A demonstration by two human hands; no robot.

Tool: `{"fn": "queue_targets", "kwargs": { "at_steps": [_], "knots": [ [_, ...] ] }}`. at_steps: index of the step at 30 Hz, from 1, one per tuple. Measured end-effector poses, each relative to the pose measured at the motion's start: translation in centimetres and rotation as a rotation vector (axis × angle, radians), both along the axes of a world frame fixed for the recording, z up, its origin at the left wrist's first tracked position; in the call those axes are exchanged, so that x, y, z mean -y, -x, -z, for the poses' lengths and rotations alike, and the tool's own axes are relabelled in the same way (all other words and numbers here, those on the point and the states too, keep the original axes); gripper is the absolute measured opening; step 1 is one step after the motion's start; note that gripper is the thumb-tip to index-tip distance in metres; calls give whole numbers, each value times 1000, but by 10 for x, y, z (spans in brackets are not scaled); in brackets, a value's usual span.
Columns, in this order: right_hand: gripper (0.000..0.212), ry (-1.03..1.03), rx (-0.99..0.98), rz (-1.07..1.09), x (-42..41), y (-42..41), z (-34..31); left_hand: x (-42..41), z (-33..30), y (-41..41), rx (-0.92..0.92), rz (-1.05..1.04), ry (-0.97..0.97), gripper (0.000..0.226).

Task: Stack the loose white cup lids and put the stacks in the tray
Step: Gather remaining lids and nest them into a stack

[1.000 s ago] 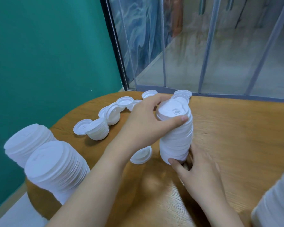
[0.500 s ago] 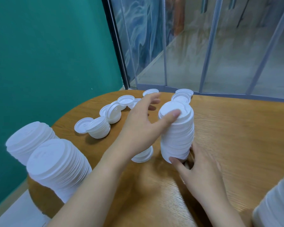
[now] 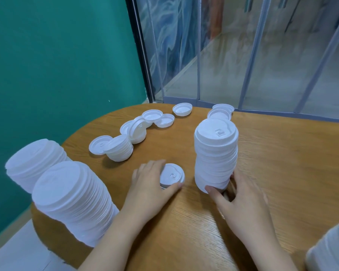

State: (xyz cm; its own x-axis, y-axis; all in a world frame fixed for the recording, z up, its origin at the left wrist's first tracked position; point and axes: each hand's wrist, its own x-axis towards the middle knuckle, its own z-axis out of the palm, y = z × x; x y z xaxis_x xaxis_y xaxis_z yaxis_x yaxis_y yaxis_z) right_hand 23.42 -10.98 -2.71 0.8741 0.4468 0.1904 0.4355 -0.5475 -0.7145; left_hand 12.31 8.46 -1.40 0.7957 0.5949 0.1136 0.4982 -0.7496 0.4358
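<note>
A tall stack of white cup lids point(image 3: 215, 153) stands upright in the middle of the wooden table point(image 3: 282, 163). My right hand point(image 3: 241, 200) grips the foot of this stack, thumb in front and fingers behind. My left hand point(image 3: 151, 184) curls round a low pile of lids point(image 3: 172, 175) lying flat just left of the tall stack. Loose lids point(image 3: 152, 115) and a short tilted stack point(image 3: 119, 147) lie further back on the left. No tray can be seen.
Two tall leaning lid stacks point(image 3: 70, 200) stand at the table's near left edge, one behind the other. Another white stack point(image 3: 331, 249) shows at the bottom right corner. A green wall and glass panels close off the far side.
My left hand has left the top of the tall stack and dropped down to the low pile of lids on the table. My right hand stays at the stack's foot.
</note>
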Motion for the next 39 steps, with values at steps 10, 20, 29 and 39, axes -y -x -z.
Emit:
{"fn": "queue_targets", "kwargs": {
  "at_steps": [10,20,29,39],
  "knots": [
    [35,-2,1,11,0,1,0,-1,2,-2,10,-77,50,69],
    [35,-13,8,1,-1,0,-1,9,-33,-2,392,-154,284,66],
    [40,-20,21,24,-2,0,0,23,-99,0,620,-75,335,69],
    [43,-5,0,24,-1,0,1,39,-134,-33,433,173,266,48]
  ]
}}
